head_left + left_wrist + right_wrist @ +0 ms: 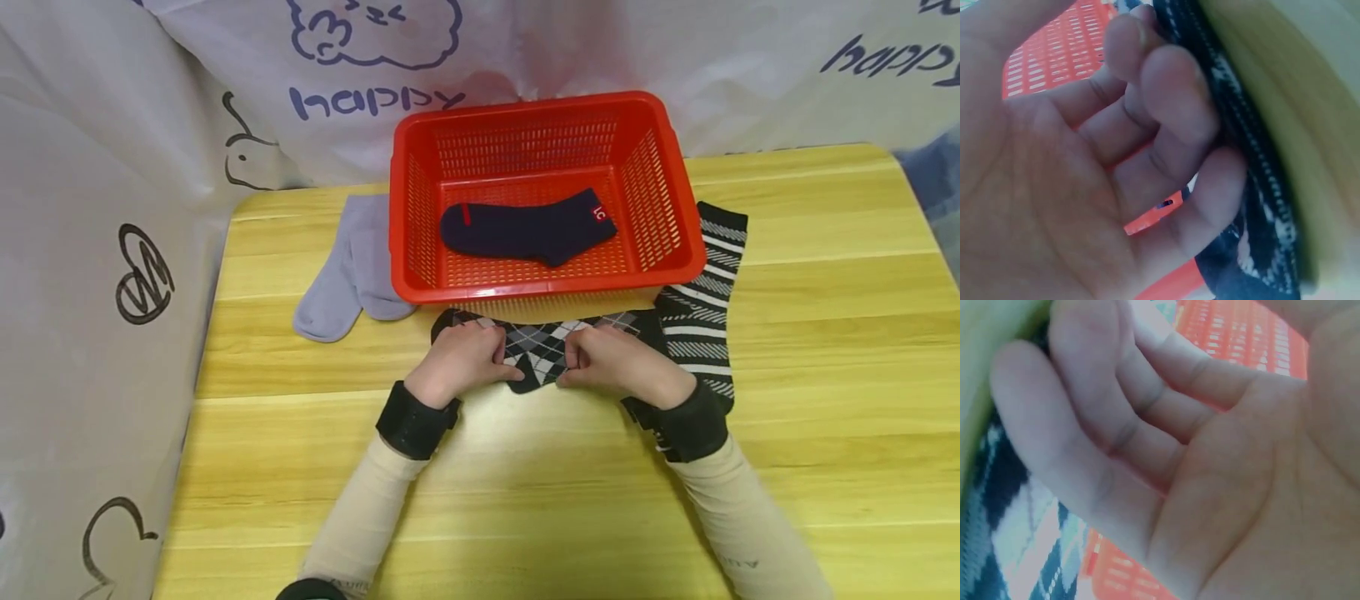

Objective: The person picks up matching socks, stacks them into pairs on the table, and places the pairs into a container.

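An argyle sock (533, 340) in black, grey and white lies across the table in front of the basket, its heel pointing toward me. My left hand (467, 354) grips its left part with curled fingers; in the left wrist view the fingertips (1175, 87) meet the dark knit. Toward the other end, my right hand (617, 357) holds the sock with bent fingers, its thumb near the lower edge. In the right wrist view, the diamond pattern of the sock (1016, 519) shows beside the fingers. Parts of the sock are hidden beneath both hands.
Behind the hands stands a red plastic basket (551, 292) with a navy sock (517, 232) inside. Light grey socks (337, 279) lie at its left, partly behind it. Black-and-white striped socks (701, 308) lie at the right, partly covered by the argyle sock's end.
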The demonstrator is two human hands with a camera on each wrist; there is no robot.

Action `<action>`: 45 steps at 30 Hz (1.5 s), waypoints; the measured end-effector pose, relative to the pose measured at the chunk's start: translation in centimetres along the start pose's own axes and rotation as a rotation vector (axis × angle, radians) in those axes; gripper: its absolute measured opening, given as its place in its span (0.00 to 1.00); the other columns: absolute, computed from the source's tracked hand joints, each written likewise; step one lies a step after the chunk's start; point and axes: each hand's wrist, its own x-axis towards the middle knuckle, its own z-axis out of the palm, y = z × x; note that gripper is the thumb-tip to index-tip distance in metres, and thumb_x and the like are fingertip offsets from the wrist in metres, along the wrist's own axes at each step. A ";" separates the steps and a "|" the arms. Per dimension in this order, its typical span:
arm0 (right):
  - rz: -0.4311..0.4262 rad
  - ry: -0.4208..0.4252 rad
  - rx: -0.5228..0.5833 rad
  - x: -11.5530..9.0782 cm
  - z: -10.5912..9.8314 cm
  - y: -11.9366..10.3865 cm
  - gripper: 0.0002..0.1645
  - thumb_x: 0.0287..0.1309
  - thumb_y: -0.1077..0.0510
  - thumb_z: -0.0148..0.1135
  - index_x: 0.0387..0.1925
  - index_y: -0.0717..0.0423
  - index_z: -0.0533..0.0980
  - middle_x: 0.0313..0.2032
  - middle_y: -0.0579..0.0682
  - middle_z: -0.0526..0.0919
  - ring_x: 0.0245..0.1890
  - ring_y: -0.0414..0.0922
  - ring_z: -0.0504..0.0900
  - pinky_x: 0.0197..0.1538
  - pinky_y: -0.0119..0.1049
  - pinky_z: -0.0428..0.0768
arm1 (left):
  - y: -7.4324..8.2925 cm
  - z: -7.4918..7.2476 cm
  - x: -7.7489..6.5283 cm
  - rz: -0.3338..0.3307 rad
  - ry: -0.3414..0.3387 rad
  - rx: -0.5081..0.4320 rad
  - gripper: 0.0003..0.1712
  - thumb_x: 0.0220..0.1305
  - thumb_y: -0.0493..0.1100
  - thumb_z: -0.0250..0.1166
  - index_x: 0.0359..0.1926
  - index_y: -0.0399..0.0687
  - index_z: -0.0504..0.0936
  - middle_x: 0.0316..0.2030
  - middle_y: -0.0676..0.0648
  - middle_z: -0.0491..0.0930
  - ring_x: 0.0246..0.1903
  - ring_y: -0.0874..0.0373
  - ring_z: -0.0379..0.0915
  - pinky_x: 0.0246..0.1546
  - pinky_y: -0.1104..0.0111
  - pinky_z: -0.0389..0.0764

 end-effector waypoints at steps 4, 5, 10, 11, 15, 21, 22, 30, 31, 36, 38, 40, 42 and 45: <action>-0.004 0.036 -0.020 0.3 0.5 -0.2 0.16 0.50 0.52 0.73 0.19 0.49 0.73 0.18 0.42 0.74 0.22 0.38 0.72 0.32 0.32 0.68 | 0.0 0.2 0.1 -0.002 0.028 0.028 0.24 0.49 0.64 0.74 0.21 0.53 0.76 0.25 0.51 0.79 0.32 0.52 0.79 0.31 0.60 0.77; -0.003 0.042 -0.024 0.3 0.6 -0.2 0.15 0.50 0.52 0.72 0.19 0.49 0.73 0.18 0.42 0.73 0.22 0.38 0.72 0.32 0.32 0.68 | 0.0 0.2 0.1 -0.002 0.031 0.034 0.24 0.49 0.64 0.74 0.20 0.53 0.76 0.25 0.51 0.79 0.31 0.51 0.80 0.30 0.59 0.77; 0.012 0.047 -0.031 0.5 0.6 -0.1 0.15 0.50 0.53 0.72 0.18 0.49 0.73 0.18 0.42 0.74 0.22 0.39 0.73 0.32 0.33 0.69 | -0.2 -0.2 0.1 -0.009 0.010 0.006 0.24 0.51 0.64 0.72 0.21 0.53 0.76 0.24 0.52 0.78 0.29 0.54 0.77 0.28 0.63 0.73; 0.022 0.045 -0.033 0.5 0.5 -0.1 0.15 0.50 0.53 0.71 0.18 0.49 0.73 0.18 0.42 0.75 0.22 0.39 0.73 0.32 0.33 0.69 | -0.3 -0.3 0.0 -0.013 0.008 -0.004 0.24 0.52 0.64 0.72 0.21 0.53 0.75 0.24 0.52 0.77 0.28 0.55 0.77 0.28 0.63 0.71; 0.105 0.032 -0.041 0.4 0.0 0.3 0.15 0.50 0.52 0.71 0.18 0.49 0.73 0.20 0.43 0.76 0.24 0.41 0.74 0.31 0.34 0.68 | -0.8 -0.6 -0.1 -0.039 0.006 -0.026 0.24 0.53 0.63 0.72 0.21 0.53 0.74 0.21 0.53 0.75 0.26 0.57 0.74 0.26 0.66 0.67; 0.153 0.017 -0.048 0.2 -0.6 0.7 0.18 0.49 0.50 0.73 0.17 0.48 0.73 0.19 0.43 0.75 0.24 0.42 0.74 0.29 0.33 0.66 | -1.0 -0.4 0.1 -0.042 0.017 -0.017 0.25 0.49 0.63 0.74 0.21 0.52 0.74 0.19 0.52 0.75 0.25 0.56 0.75 0.25 0.67 0.66; 0.150 0.014 -0.046 0.2 -0.6 0.8 0.17 0.49 0.51 0.73 0.17 0.49 0.73 0.20 0.44 0.75 0.24 0.43 0.74 0.29 0.33 0.67 | -1.0 -0.4 0.1 -0.041 0.020 -0.015 0.25 0.49 0.64 0.74 0.21 0.52 0.74 0.19 0.52 0.75 0.26 0.56 0.75 0.25 0.66 0.67; 0.220 -0.031 -0.056 -0.2 -1.2 1.2 0.20 0.47 0.47 0.76 0.18 0.49 0.72 0.21 0.45 0.74 0.26 0.44 0.75 0.31 0.34 0.66 | -1.7 -0.7 -0.1 -0.079 0.013 -0.005 0.24 0.49 0.61 0.74 0.21 0.51 0.75 0.20 0.52 0.76 0.26 0.56 0.76 0.26 0.65 0.70; 0.224 -0.035 -0.053 -0.3 -1.3 1.3 0.20 0.47 0.47 0.76 0.18 0.49 0.72 0.21 0.45 0.74 0.26 0.44 0.75 0.31 0.34 0.66 | -1.8 -0.8 -0.1 -0.080 0.015 0.000 0.23 0.49 0.61 0.74 0.21 0.51 0.75 0.20 0.52 0.77 0.26 0.55 0.76 0.26 0.65 0.70; 0.221 -0.045 -0.041 -0.3 -1.3 1.3 0.20 0.47 0.47 0.76 0.17 0.49 0.72 0.21 0.45 0.73 0.25 0.44 0.74 0.31 0.34 0.66 | -2.1 -0.8 0.0 -0.067 0.010 -0.007 0.23 0.50 0.60 0.75 0.23 0.51 0.75 0.21 0.53 0.77 0.26 0.56 0.76 0.25 0.66 0.69; 0.218 -0.046 -0.042 -0.4 -1.3 1.3 0.21 0.47 0.47 0.76 0.17 0.49 0.71 0.21 0.45 0.73 0.26 0.44 0.74 0.31 0.33 0.66 | -2.1 -0.8 0.0 -0.063 0.007 -0.014 0.23 0.49 0.60 0.75 0.22 0.51 0.75 0.21 0.53 0.76 0.26 0.56 0.75 0.24 0.66 0.68; 0.212 -0.047 -0.041 -0.4 -1.3 1.3 0.21 0.47 0.48 0.76 0.17 0.49 0.71 0.21 0.45 0.73 0.25 0.44 0.74 0.31 0.33 0.66 | -2.2 -0.8 0.0 -0.061 0.005 -0.022 0.23 0.49 0.60 0.75 0.22 0.51 0.74 0.20 0.53 0.75 0.26 0.57 0.75 0.24 0.67 0.67; 0.207 -0.048 -0.038 -0.5 -1.2 1.4 0.20 0.47 0.48 0.75 0.17 0.49 0.71 0.21 0.45 0.73 0.25 0.44 0.74 0.31 0.33 0.66 | -2.2 -0.8 -0.1 -0.057 0.003 -0.032 0.23 0.49 0.59 0.75 0.22 0.51 0.74 0.20 0.54 0.74 0.25 0.57 0.74 0.23 0.67 0.66; 0.203 -0.050 -0.029 -0.5 -1.2 1.5 0.20 0.48 0.48 0.75 0.18 0.49 0.72 0.21 0.45 0.74 0.26 0.44 0.74 0.31 0.34 0.67 | -2.2 -0.8 -0.1 -0.052 -0.004 -0.044 0.22 0.49 0.59 0.75 0.22 0.51 0.74 0.20 0.54 0.74 0.25 0.57 0.74 0.23 0.67 0.66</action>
